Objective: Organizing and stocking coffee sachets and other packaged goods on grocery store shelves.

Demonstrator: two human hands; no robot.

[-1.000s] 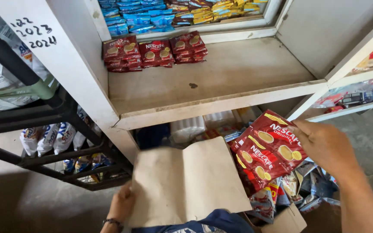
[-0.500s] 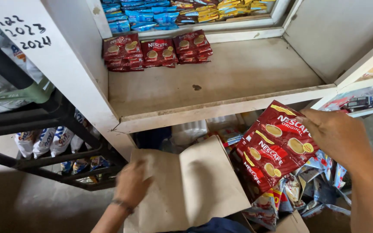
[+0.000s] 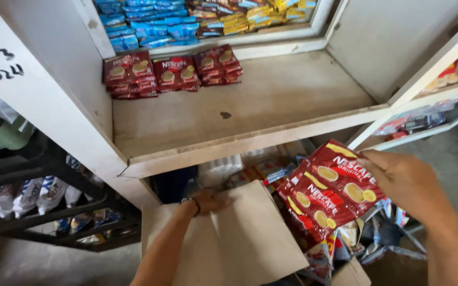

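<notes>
Glossy red sachet packs (image 3: 328, 197) gripped, right hand (image 3: 406, 182); left hand (image 3: 208, 202) on matte cardboard flap (image 3: 245, 243).

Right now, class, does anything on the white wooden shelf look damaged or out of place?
Only a small dark mark blemishes the white wooden shelf; whether stain or chip is unclear. The red sachet packs stand in tidy stacks at the back.

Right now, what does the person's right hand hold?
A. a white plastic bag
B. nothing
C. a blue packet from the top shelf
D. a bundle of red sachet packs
D: the right hand grips a bundle of red sachet packs above the open cardboard box.
</notes>
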